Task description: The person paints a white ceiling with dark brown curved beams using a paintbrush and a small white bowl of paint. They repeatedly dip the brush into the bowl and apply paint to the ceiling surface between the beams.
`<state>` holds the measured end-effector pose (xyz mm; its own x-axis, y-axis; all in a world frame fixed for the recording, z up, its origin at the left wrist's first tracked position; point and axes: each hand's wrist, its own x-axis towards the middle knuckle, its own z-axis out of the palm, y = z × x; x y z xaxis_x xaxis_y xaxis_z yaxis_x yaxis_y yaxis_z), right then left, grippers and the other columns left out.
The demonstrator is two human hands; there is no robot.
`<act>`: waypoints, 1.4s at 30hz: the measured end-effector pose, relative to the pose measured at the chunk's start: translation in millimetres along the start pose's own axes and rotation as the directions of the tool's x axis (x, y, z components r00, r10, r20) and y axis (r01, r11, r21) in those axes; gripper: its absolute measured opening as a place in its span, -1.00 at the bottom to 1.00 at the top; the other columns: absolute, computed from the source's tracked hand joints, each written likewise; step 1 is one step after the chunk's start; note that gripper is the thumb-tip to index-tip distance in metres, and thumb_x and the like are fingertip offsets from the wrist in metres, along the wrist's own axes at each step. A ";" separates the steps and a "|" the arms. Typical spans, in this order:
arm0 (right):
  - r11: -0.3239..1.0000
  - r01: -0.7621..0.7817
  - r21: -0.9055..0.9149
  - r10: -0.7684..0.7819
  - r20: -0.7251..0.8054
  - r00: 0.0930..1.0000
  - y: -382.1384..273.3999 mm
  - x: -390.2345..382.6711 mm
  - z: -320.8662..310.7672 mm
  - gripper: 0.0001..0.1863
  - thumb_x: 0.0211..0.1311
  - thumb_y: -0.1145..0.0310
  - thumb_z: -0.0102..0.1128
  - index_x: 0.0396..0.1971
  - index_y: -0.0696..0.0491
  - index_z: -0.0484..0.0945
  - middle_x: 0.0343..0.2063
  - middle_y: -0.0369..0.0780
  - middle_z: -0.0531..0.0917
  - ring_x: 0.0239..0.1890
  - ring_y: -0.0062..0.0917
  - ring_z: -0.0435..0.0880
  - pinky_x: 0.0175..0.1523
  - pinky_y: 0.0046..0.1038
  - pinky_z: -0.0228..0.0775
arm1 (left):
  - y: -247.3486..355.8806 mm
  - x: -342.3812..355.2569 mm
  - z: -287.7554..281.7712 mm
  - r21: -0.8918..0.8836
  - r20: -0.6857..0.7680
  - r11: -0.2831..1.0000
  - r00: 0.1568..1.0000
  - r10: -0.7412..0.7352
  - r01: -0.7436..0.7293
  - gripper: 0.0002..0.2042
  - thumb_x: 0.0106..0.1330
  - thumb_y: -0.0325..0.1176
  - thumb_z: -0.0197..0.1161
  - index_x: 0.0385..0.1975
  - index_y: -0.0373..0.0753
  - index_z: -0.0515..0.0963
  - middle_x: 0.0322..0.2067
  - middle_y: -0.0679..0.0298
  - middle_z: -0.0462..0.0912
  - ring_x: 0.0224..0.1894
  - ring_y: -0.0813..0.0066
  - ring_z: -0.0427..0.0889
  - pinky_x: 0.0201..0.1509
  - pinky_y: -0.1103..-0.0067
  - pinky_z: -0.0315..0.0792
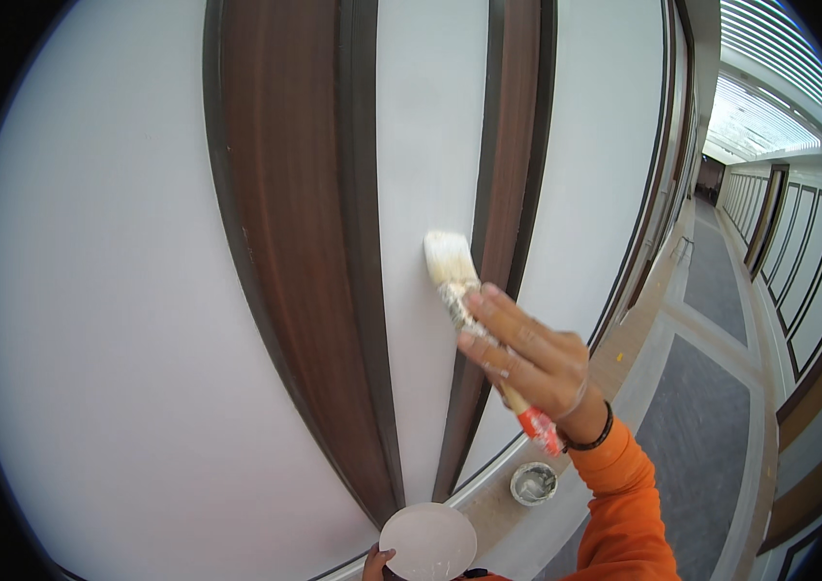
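My right hand (532, 363) is closed around a flat paintbrush (457, 308), its ferrule crusted with paint and its handle tip red. White paint coats the bristles, which are at the narrow white wall panel (421, 387) between two dark brown trim strips. Whether they touch the panel, I cannot tell. At the bottom edge my left hand (378, 562) grips the rim of a round tub of white paint (427, 542), with the thumb on the edge. Most of that hand is out of the picture.
A wide brown trim strip (290, 194) stands left of the panel and a narrower brown strip (511, 145) right of it. On the floor by the wall sits a small paint-smeared pot (533, 483). A corridor with grey floor covering (692, 426) runs away at the right.
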<state>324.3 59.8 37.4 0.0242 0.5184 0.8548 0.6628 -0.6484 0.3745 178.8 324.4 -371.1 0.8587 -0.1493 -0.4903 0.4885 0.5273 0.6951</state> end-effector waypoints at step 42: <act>0.873 -0.374 0.314 0.367 0.084 0.927 -97.6 -156.1 36.1 -0.72 0.12 0.60 0.33 -0.14 0.07 0.73 0.01 0.04 0.72 0.00 -0.21 0.79 -0.18 -0.48 0.77 | 17.1 -23.5 11.6 -0.024 0.021 1.000 1.000 -0.018 0.019 -0.37 0.25 -0.22 0.27 0.30 -0.32 0.29 0.12 0.06 0.53 0.16 0.18 0.60 0.14 0.30 0.60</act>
<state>282.9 62.4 -145.5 0.3281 0.2894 0.8992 0.8044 -0.5846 -0.1054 168.7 327.3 -341.5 0.8526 -0.1767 -0.4917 0.5009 0.5443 0.6729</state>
